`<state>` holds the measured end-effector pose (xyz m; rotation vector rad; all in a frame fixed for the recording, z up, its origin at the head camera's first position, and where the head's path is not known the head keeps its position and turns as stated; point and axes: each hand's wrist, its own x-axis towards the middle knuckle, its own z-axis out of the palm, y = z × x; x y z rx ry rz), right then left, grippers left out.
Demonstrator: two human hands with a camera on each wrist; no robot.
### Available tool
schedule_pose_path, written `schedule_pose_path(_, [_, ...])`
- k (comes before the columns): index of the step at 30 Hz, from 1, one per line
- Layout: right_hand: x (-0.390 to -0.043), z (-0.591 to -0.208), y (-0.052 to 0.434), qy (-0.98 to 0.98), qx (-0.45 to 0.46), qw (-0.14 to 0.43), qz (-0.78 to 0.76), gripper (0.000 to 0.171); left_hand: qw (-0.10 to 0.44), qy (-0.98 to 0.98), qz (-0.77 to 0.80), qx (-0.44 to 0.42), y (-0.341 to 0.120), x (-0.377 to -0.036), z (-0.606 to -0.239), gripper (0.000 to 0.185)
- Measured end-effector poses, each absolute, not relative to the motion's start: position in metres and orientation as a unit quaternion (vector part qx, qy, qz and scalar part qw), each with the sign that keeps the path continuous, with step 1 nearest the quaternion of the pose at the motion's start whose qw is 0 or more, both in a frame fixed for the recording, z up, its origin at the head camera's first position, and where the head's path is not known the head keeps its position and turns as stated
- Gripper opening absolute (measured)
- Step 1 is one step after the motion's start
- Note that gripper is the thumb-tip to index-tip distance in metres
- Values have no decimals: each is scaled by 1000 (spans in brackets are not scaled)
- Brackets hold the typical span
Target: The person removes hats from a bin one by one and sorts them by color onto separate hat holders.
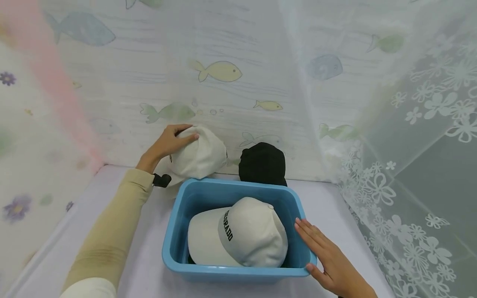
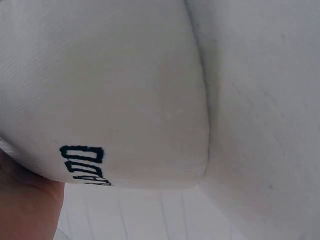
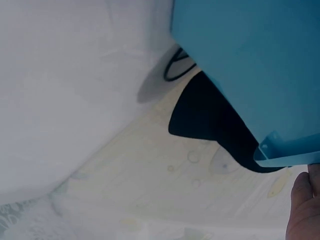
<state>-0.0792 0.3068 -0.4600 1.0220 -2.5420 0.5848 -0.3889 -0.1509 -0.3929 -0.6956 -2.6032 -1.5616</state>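
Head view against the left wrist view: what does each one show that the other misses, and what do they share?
Only the head view shows the blue tub with a white cap inside, the black cap behind it, and the right hand resting flat on the tub's rim. Only the left wrist view shows, close up, dark lettering on the white cap at the wall. Both show that cap and the left hand gripping it.

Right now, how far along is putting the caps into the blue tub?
One white cap already lies in the blue tub. The left hand grips a second white cap behind it. The black cap remains outside. The right hand rests flat on the rim.
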Motion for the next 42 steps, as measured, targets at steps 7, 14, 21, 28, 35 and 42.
schedule_pose_path(7, [-79, -458, 309, -897, 361, 166, 193, 67, 34, -859, -459, -224, -149, -386, -398, 71])
schedule_pose_path(14, [-84, -453, 308, -896, 371, 175, 167, 69, 106, -842, -481, -219, -157, -369, -405, 73])
schedule_pose_path(21, [-104, -420, 298, -880, 401, 187, 174, 72, 203, -821, -507, -166, -180, -344, -414, 56])
schedule_pose_path(28, [-147, -364, 256, -887, 381, 118, 235, 68, 258, -821, -506, -58, -207, -318, -431, 39])
schedule_pose_path(35, [-225, -333, 204, -851, 365, 31, 376, 45, 141, -811, -566, 51, -235, -296, -459, 51])
schedule_pose_path(42, [-299, -341, 164, -810, 233, -94, 529, 47, 51, -750, -647, 126, -242, -291, -493, 60])
